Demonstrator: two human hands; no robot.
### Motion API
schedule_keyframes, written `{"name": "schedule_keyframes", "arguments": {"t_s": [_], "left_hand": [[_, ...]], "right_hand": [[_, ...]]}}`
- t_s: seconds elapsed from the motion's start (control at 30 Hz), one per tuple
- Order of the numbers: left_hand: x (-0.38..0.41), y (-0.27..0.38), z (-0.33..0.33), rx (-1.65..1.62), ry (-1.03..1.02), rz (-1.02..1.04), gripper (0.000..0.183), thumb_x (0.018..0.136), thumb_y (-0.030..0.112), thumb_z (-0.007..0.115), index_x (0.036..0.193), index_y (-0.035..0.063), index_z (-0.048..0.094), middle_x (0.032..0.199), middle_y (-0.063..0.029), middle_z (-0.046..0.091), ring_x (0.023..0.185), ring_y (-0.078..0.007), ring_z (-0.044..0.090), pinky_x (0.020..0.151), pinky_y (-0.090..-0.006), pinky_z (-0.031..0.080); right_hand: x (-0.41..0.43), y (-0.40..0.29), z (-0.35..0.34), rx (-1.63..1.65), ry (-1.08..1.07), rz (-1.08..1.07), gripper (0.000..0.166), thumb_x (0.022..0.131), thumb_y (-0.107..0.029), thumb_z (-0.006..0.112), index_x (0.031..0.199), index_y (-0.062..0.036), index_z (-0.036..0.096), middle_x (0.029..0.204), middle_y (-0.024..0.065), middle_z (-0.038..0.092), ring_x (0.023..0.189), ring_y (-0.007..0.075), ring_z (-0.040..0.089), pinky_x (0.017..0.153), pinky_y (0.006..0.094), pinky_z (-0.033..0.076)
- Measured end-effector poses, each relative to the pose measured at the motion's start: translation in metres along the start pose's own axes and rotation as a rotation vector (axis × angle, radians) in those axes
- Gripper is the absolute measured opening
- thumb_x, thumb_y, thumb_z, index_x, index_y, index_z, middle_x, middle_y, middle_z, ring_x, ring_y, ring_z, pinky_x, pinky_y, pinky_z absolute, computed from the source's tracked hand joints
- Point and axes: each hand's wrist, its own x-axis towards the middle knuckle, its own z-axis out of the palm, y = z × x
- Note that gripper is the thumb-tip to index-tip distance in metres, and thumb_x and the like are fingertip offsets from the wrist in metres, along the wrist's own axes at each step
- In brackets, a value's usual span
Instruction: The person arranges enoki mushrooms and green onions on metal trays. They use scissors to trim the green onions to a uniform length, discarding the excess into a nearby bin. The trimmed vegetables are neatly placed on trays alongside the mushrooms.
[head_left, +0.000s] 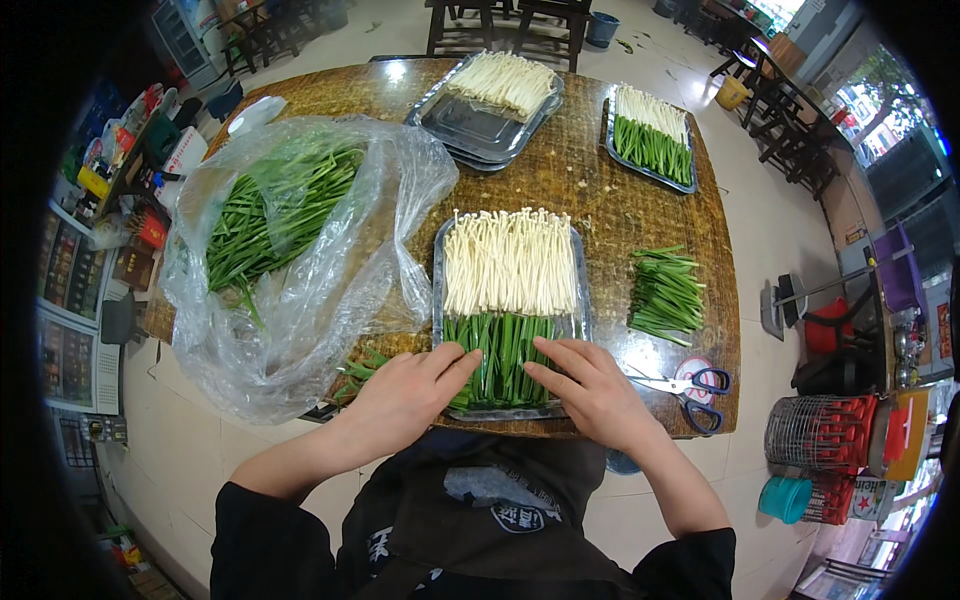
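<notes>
Both hands rest on cut green chives (501, 356) in the lower half of a dark plastic tray (586, 300). My left hand (420, 386) touches their left side, and my right hand (581, 382) touches their right side, fingers slightly spread. Whether either hand grips any stalks, I cannot tell. Enoki mushrooms (510, 262) fill the tray's upper half, caps away from me. A cut bunch of chives (666, 295) lies to the right. Near my right hand are scissors (686, 388) with dark blue handles, partly over a small round red-and-white item.
At left, a clear plastic bag (337, 300) holds long chives (289, 210). Behind stand stacked trays (480, 135) with enoki (504, 81) on top. A filled tray (694, 186) of enoki and chives sits at the table's back right. The wooden table (525, 184) has a curved edge.
</notes>
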Motion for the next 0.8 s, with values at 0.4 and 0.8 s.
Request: {"name": "schedule_keyframes", "arguments": {"t_s": [0.4, 0.8], "left_hand": [[-0.006, 0.008, 0.009, -0.293, 0.052, -0.067, 0.06, 0.072, -0.007, 0.065, 0.13, 0.0052, 0.056, 0.114, -0.0132, 0.059, 0.1, -0.0355, 0.063, 0.084, -0.0425, 0.053], [0.001, -0.002, 0.017, -0.301, -0.025, -0.143, 0.055, 0.073, -0.008, 0.065, 0.126, 0.0065, 0.059, 0.107, -0.0144, 0.054, 0.093, -0.0375, 0.062, 0.079, -0.0448, 0.052]], "right_hand": [[0.002, 0.007, 0.008, 0.097, 0.0, -0.017, 0.037, 0.077, -0.001, 0.066, 0.114, -0.0024, 0.067, 0.125, 0.0126, 0.062, 0.111, 0.0325, 0.059, 0.093, 0.0423, 0.053], [0.019, -0.001, 0.01, 0.026, -0.04, -0.087, 0.048, 0.077, 0.0, 0.068, 0.125, -0.0053, 0.065, 0.133, 0.0122, 0.058, 0.114, 0.0333, 0.058, 0.095, 0.0429, 0.051]]}}
